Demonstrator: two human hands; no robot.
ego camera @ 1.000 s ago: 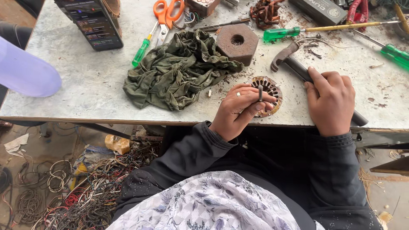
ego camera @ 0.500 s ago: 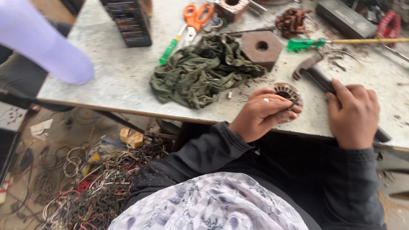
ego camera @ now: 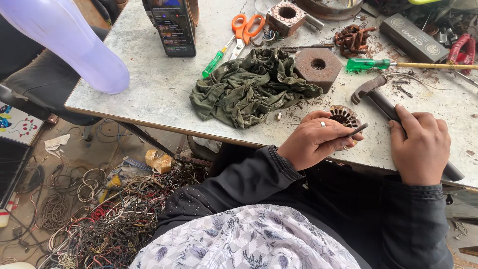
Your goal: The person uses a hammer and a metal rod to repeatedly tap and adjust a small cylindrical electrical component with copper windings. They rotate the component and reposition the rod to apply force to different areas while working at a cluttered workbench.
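Gripping firmly, the left hand (ego camera: 313, 142) pins a small round slotted motor core (ego camera: 343, 117) against the desk (ego camera: 149, 94) near its front edge, a thin dark rod (ego camera: 357, 130) pinched in its fingers, probably to pick at the slots. Just beside it, the right hand (ego camera: 420, 147) wraps a hammer handle (ego camera: 398, 119), head resting flat. A crumpled green rag (ego camera: 249, 89) lies near, apart.

one head-worn camera looks steeply down from close above over the person's chest, facing the near edge of the grey speckled stone worktop (ego camera: 149, 94) and the wire-littered floor (ego camera: 94, 224) at left.
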